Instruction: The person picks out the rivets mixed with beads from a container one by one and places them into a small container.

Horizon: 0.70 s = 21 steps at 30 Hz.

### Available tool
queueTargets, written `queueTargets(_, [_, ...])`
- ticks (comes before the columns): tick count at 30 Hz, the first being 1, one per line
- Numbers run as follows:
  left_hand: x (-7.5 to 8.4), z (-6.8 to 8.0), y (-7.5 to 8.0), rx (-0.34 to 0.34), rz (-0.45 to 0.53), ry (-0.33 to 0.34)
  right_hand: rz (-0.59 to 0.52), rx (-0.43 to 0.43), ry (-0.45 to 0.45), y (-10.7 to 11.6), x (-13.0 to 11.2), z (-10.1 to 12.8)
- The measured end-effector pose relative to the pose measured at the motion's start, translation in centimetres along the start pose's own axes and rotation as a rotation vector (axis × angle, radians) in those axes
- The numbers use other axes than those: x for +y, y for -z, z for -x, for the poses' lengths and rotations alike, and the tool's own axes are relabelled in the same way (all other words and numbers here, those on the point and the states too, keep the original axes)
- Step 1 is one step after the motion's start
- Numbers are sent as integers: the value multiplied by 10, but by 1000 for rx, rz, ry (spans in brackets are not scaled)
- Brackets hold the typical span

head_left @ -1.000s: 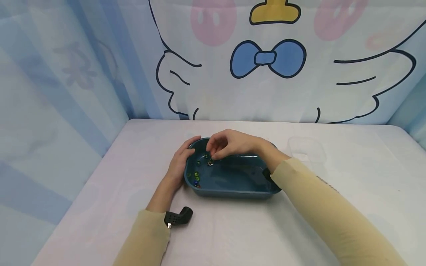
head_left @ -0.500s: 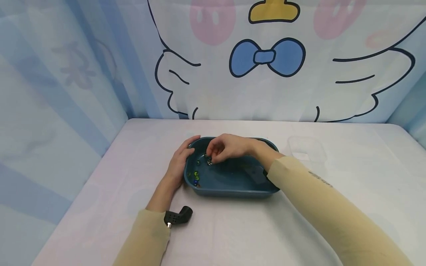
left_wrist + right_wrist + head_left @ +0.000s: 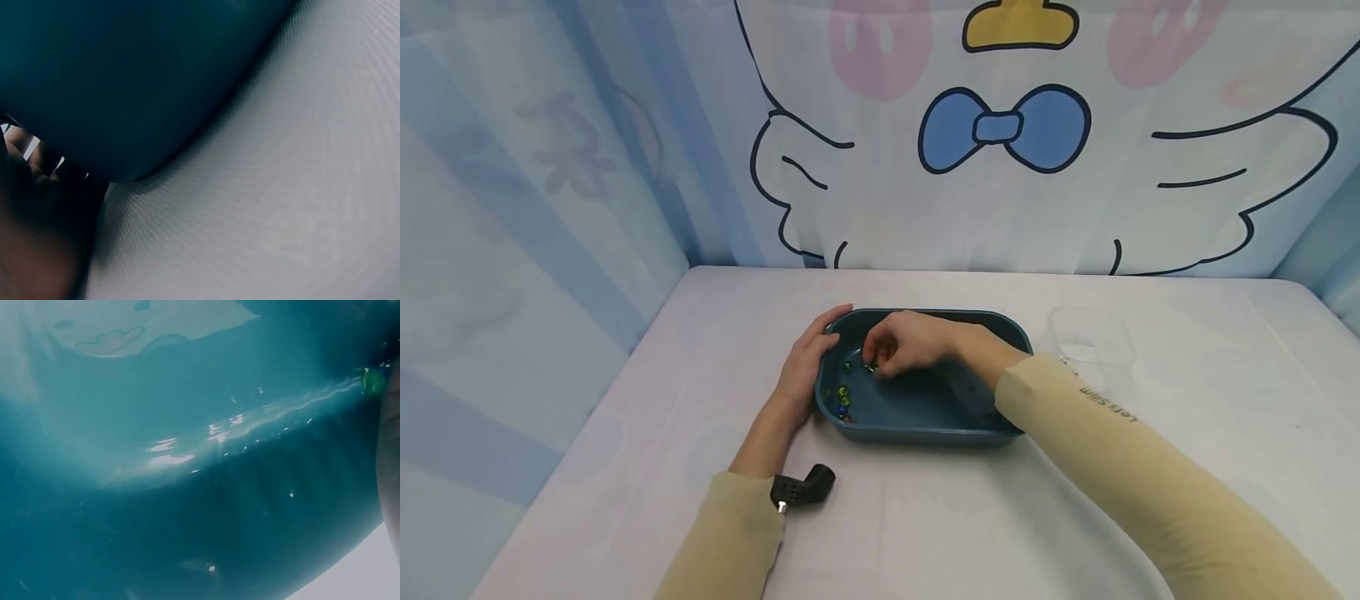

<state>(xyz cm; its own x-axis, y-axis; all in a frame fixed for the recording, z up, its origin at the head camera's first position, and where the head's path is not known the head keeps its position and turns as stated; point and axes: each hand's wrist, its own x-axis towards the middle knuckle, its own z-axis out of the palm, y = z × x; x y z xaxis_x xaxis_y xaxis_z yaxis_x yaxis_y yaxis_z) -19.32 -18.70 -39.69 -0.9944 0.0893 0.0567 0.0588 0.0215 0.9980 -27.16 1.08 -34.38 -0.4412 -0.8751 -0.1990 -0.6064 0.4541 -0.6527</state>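
A dark teal oblong basin point(image 3: 925, 408) stands on the table. Small glass marbles, green and yellow-green ones point(image 3: 844, 393) and a blue one point(image 3: 842, 411), lie along its left side. My left hand point(image 3: 797, 367) holds the basin's left end, thumb over the rim and fingers along the outside. My right hand point(image 3: 910, 343) reaches down inside with fingers curled, its thumb and fingertips around a small marble point(image 3: 871, 366). The fingers partly cover that marble. In the right wrist view, a green marble point(image 3: 373, 382) shows beside the hand's edge.
A clear plastic box point(image 3: 1090, 337) stands on the white-covered table point(image 3: 925, 517), right of the basin. A printed curtain point(image 3: 1000, 217) hangs behind the table. Bright reflections cover the basin's inside point(image 3: 187, 519) in the right wrist view.
My right hand has lowered toward the basin floor, its fingers now over the marbles that showed below them. The right forearm has shifted slightly left. My left hand stays on the basin.
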Motion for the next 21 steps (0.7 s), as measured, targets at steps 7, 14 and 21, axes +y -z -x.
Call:
queueTargets(7, [1,1,0,-2,-8,-7,46,-7,-38,-2,-3,-3])
queueTargets(14, [1,0,0,-1,-11,-14,77,-21,-48,-2,-3,-3])
queueTargets(21, [1,1,0,-1,-9,-12,114,-42,-36,-4,-5,-3])
